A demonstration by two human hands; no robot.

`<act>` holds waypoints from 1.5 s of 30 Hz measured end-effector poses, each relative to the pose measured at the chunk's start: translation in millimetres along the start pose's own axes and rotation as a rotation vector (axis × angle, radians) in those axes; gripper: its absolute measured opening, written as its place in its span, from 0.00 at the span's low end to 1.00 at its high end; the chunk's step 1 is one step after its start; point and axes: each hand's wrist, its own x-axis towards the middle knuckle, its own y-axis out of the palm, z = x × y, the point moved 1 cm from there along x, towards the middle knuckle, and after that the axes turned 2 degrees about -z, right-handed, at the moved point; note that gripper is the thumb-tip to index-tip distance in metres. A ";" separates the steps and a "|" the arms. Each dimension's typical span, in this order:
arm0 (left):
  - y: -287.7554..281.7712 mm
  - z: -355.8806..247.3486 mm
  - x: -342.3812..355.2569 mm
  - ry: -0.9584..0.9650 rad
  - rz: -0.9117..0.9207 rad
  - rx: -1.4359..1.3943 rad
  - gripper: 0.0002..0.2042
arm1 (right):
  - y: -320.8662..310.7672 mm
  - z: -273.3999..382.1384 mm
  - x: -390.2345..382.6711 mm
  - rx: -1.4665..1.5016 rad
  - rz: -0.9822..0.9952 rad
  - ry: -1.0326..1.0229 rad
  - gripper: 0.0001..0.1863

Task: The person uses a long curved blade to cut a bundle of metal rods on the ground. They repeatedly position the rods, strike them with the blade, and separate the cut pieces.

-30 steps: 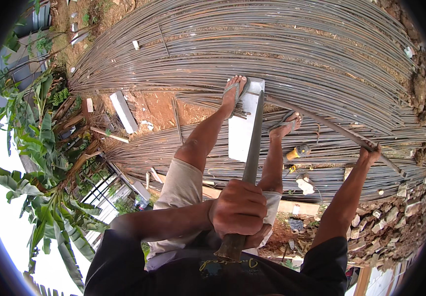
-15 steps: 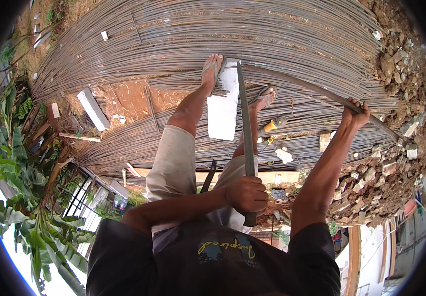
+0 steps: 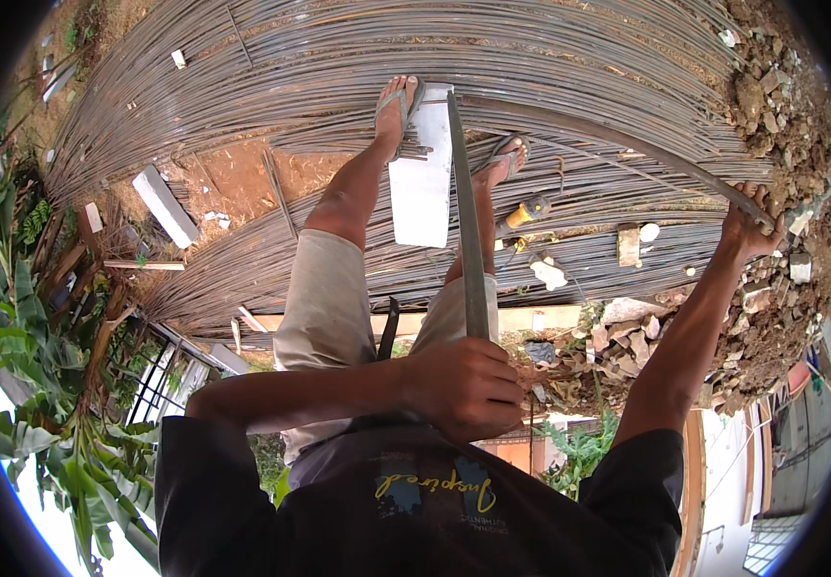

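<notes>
1. Closing tight around the near end of a long flat bar [image 3: 466, 221], the left hand [image 3: 464, 385] has all its fingers wrapped shut on the metal, in front of the chest.
2. The bar runs straight away from that grip, passing between the knees, and its far end lies at the rebar pile [image 3: 271, 67] beside a white block [image 3: 422, 173].
3. The right hand [image 3: 748, 223] is stretched far out to the side, its grip curled narrow around one long curved rod [image 3: 617, 135] that arcs across the pile.
4. Whether the right fingers fully close on the rod I cannot tell; the palm touches it.
5. Both feet in sandals rest on the rebar, the left foot [image 3: 396, 101] just beside the white block, the right foot [image 3: 502, 162] on the other side of the bar.
6. A yellow-handled tool [image 3: 523, 212] lies on the rods near the right foot.
7. Rubble [image 3: 781, 106] lies close by the right hand.
</notes>
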 end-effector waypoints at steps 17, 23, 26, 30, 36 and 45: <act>83.9 64.5 69.4 0.045 -0.095 0.098 0.12 | -13.3 9.1 29.2 0.088 -0.275 0.002 0.27; 110.1 90.6 113.2 -0.017 -0.140 0.145 0.12 | -15.8 35.5 -74.0 0.286 -0.220 0.021 0.29; 114.5 94.7 121.2 0.004 -0.163 0.160 0.12 | 5.6 44.6 -168.7 0.420 -0.103 -0.027 0.25; 131.2 83.5 120.2 0.039 -0.111 0.116 0.14 | -15.4 54.8 -137.1 0.424 -0.177 -0.044 0.16; 119.7 88.9 130.4 0.028 -0.089 0.184 0.18 | -24.8 37.9 -94.2 0.290 -0.025 0.063 0.15; 125.1 79.3 112.7 -0.019 -0.022 0.207 0.18 | -49.6 67.6 -87.8 0.354 0.201 0.173 0.28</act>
